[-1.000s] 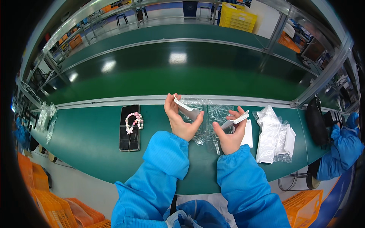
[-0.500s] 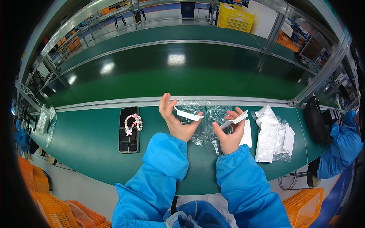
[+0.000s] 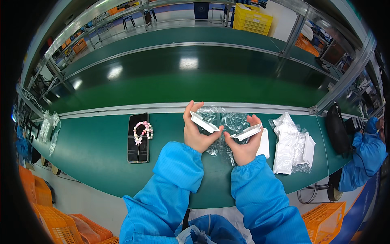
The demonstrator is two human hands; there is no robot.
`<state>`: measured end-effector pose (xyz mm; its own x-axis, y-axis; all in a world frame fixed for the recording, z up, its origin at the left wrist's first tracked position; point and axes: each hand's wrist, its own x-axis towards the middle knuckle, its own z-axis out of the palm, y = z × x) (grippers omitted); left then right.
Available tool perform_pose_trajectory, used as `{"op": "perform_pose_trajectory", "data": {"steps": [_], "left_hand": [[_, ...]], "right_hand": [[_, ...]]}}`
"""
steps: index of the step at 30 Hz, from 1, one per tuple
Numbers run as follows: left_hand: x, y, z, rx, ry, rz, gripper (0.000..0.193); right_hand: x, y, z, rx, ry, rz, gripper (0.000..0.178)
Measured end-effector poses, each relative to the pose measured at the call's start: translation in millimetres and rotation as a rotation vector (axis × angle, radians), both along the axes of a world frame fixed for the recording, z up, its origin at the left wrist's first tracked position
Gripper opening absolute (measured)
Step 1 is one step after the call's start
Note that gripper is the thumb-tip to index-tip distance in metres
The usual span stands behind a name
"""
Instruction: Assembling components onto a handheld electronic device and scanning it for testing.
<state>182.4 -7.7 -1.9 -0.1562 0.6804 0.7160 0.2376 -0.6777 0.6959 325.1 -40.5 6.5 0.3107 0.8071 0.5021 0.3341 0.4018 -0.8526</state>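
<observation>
My left hand (image 3: 196, 135) grips a white plastic piece (image 3: 204, 122) by its two ends, between thumb and fingers. The piece is shallow with raised edges and tilts down toward the right. A similar white piece (image 3: 246, 132) is held the same way in my right hand (image 3: 245, 149), its left end lower. The two pieces are close together but apart, above the table. Behind and below them lie crumpled clear plastic bags (image 3: 218, 148). Another flat white piece (image 3: 264, 143) rests on the table just right of my right hand, partly hidden by it.
White pieces in clear wrap (image 3: 286, 142) lie to the right on the green table (image 3: 93, 154). At left are a dark phone (image 3: 138, 155) with a beaded strap (image 3: 149, 131) and another wrapped item (image 3: 48, 129). A blue-sleeved person (image 3: 365, 162) is at far right, beside a black bag (image 3: 338, 129).
My left hand has moved right, bringing its white piece closer to the other and tilting it more. The piece in my right hand has turned and shows more of its side.
</observation>
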Motion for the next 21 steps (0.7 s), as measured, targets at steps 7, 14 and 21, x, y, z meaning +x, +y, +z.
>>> {"op": "perform_pose_trajectory", "data": {"steps": [7, 14, 21], "left_hand": [[1.5, 2.6, 3.5, -0.309, 0.02, 0.084, 0.092], [0.9, 4.4, 2.5, -0.428, 0.057, 0.095, 0.089], [0.1, 5.2, 2.7, -0.426, 0.063, 0.089, 0.09]], "right_hand": [[3.3, 5.7, -5.5, -0.076, 0.035, 0.03, 0.086], [3.1, 5.1, -1.5, -0.215, -0.047, 0.058, 0.086], [3.2, 5.0, -1.5, -0.216, -0.05, 0.078, 0.089]]}}
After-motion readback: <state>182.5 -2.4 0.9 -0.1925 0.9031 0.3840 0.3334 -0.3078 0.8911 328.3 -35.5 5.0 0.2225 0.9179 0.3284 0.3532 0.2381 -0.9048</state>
